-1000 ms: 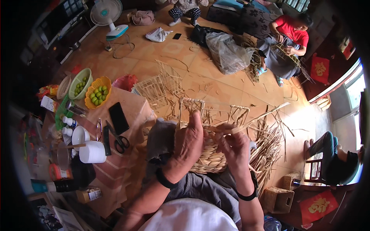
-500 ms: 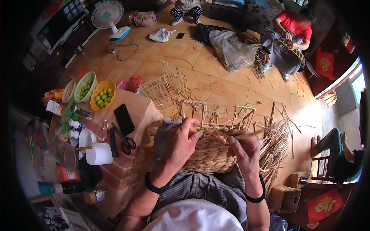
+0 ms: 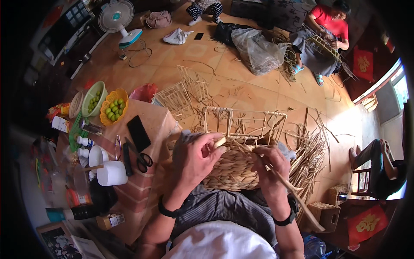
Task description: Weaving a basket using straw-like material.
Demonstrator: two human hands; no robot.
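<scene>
A partly woven straw basket [image 3: 228,170] with a bare wire frame [image 3: 254,113] along its top sits on my lap. My left hand [image 3: 200,157] is closed at the rim on the left, pinching a short pale piece of straw [image 3: 220,141] between thumb and fingers. At the right of the rim, my right hand [image 3: 272,168] grips a long dried straw strip [image 3: 304,207] that trails down past my wrist. Loose straw [image 3: 310,162] lies heaped to the right of the basket.
To my left, a table [image 3: 155,116] bears fruit bowls [image 3: 114,107], scissors [image 3: 144,160], a phone [image 3: 139,133] and containers. Wire frames [image 3: 185,93], a fan [image 3: 116,19] and bags [image 3: 256,49] are on the floor ahead. A person in red [image 3: 325,26] works opposite; others sit [image 3: 202,8] farther back and right [image 3: 379,164].
My left hand has moved lower from the frame to the basket's rim. The long strip at my right hand has swung from pointing up-right to hanging toward the lower right.
</scene>
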